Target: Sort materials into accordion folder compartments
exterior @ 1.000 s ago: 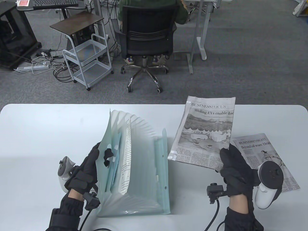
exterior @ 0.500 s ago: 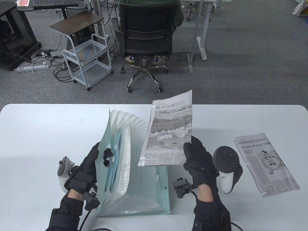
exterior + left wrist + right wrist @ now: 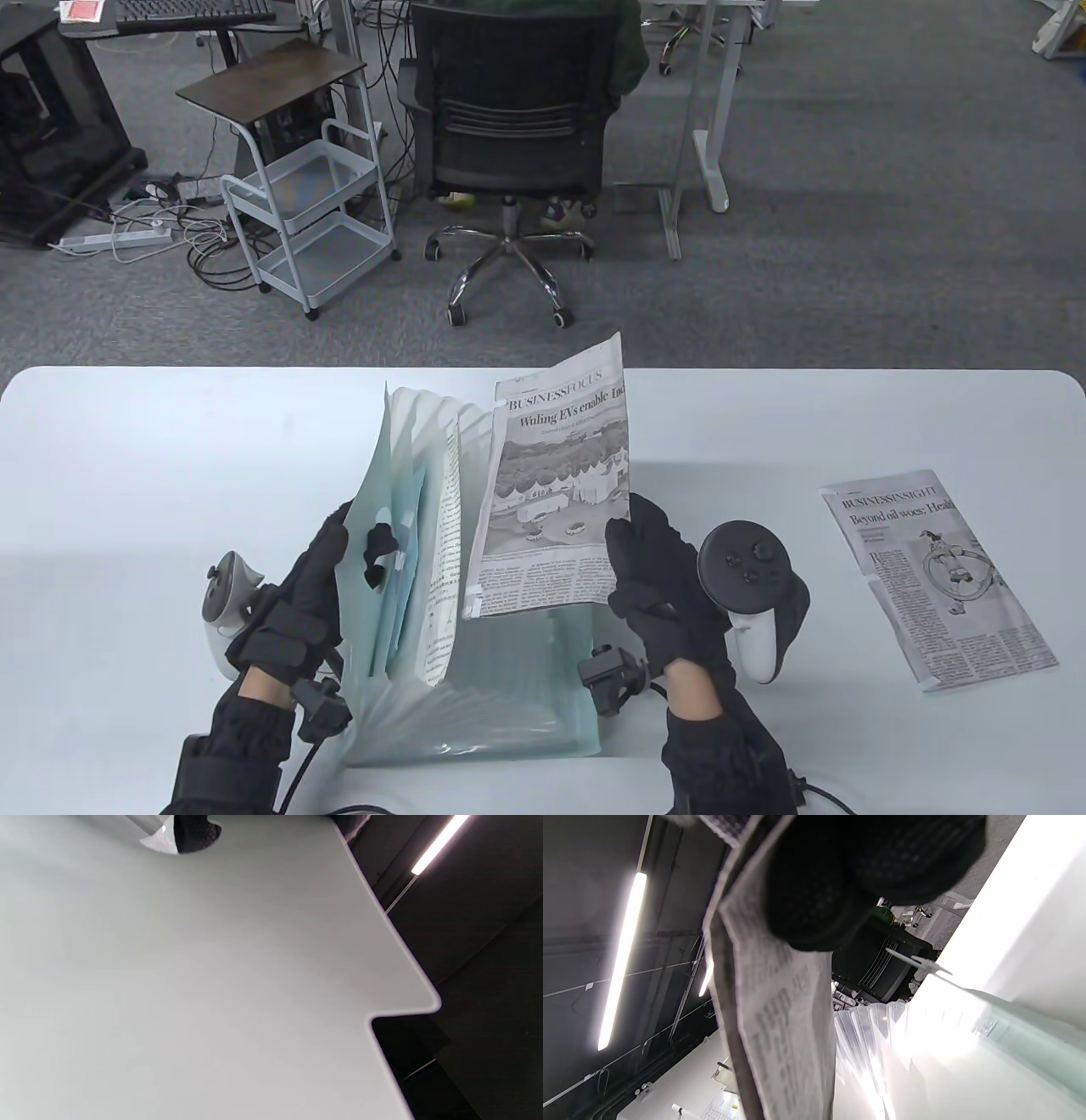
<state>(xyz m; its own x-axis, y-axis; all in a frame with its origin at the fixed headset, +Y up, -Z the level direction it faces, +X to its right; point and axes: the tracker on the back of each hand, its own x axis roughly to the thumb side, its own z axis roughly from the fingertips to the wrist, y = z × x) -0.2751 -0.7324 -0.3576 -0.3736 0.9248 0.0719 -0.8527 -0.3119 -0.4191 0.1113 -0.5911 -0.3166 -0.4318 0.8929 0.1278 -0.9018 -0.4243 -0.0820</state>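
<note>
Since the earlier frame my right hand (image 3: pixel 653 564) has carried the pinched newspaper clipping (image 3: pixel 556 484) leftward, over the accordion folder (image 3: pixel 509 705). My left hand (image 3: pixel 301 594) grips the folder's front flap, fanning it open. The limp sheet could buckle on a divider. A second clipping (image 3: pixel 937 577) lies on the white table (image 3: pixel 127 475); office chair (image 3: pixel 509 110) behind.

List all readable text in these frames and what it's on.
"BUSINESSFOCUS", then "Wuling EVs enable Ind" cut off at the edge: held newspaper, in the right hand.
"BUSINESSINSIGHT", then "Beyond oil woes: Healt" cut off: newspaper on the table.
Body text on both papers: too small to read.
Printed sheet in the folder: too small, seen edge-on.
Wrist views: print blurred, nothing readable.
</note>
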